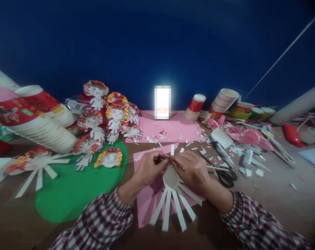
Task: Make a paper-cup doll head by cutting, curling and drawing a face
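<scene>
A paper cup cut into strips [170, 177] is fanned out in front of me, its round base in the middle and several white strips spreading toward me. My left hand [152, 166] pinches the cup's far edge from the left. From the right, my right hand [191, 168] pinches at the same spot, and the fingertips of both hands meet there. The exact strip between the fingers is hidden. Under the cup lies a sheet of pink paper [144, 205].
Paper-cup dolls with curled red-yellow rims [111, 158] stand on green card [61, 205] at left, near stacked paper cups [48, 130]. At right lie black-handled scissors [226, 176], a utility knife [222, 152], pink scraps [251, 137] and more stacked cups [222, 102]. A blurred bright screen [162, 100] stands behind.
</scene>
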Tool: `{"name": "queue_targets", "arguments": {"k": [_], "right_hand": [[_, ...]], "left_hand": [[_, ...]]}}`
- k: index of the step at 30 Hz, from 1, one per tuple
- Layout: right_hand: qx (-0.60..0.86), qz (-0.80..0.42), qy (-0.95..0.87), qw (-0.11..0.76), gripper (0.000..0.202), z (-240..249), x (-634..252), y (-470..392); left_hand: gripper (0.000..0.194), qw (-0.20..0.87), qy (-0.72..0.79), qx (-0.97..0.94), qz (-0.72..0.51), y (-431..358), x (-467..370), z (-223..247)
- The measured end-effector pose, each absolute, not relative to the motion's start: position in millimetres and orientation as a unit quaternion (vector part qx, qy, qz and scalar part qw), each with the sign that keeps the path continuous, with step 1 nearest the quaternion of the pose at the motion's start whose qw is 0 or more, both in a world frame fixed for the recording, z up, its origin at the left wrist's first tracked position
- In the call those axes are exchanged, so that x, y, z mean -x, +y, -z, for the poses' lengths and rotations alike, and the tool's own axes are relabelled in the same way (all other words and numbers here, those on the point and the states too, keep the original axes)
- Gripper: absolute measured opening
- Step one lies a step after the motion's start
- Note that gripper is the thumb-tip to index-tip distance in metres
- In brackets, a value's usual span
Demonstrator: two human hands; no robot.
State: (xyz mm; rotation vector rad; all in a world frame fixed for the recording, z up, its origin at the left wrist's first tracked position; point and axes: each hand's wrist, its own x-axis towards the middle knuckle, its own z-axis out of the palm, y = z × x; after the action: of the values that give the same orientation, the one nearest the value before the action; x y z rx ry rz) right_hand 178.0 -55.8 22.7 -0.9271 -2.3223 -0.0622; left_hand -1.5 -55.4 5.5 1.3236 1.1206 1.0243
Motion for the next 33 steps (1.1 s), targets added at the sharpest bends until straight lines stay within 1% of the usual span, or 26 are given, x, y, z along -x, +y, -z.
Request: {"name": "queue_targets", "arguments": {"k": [3,9,13,18,21,26,33], "right_hand": [[0.354,0.033,-0.882,0.308,0.013,-22.9,-178.0,-56.1],[0.347,0.039,-0.895,0.279,0.020,-27.5,-177.5,-57.6],[0.351,0.044,-0.893,0.278,0.018,-27.0,-178.2,-57.2],[0.347,0.047,-0.888,0.298,0.017,-27.4,-179.3,-56.6],[0.352,0.041,-0.888,0.292,0.018,-27.8,-179.4,-57.1],[0.352,0.032,-0.888,0.293,0.014,-26.8,-179.6,-58.0],[0.349,0.033,-0.891,0.289,0.015,-24.6,-179.6,-57.4]], "left_hand": [[0.016,0.544,0.470,-0.545,-0.431,-55.5,0.8,-4.4],[0.015,0.547,0.487,-0.545,-0.408,-55.1,-0.4,-7.9],[0.016,0.543,0.501,-0.550,-0.389,-54.6,-0.2,-8.7],[0.018,0.546,0.497,-0.560,-0.376,-55.6,0.7,-8.3],[0.018,0.541,0.490,-0.570,-0.376,-56.6,2.4,-10.6],[0.028,0.511,0.481,-0.603,-0.380,-56.0,5.9,-12.9],[0.024,0.478,0.482,-0.626,-0.384,-54.5,6.7,-11.1]]}}
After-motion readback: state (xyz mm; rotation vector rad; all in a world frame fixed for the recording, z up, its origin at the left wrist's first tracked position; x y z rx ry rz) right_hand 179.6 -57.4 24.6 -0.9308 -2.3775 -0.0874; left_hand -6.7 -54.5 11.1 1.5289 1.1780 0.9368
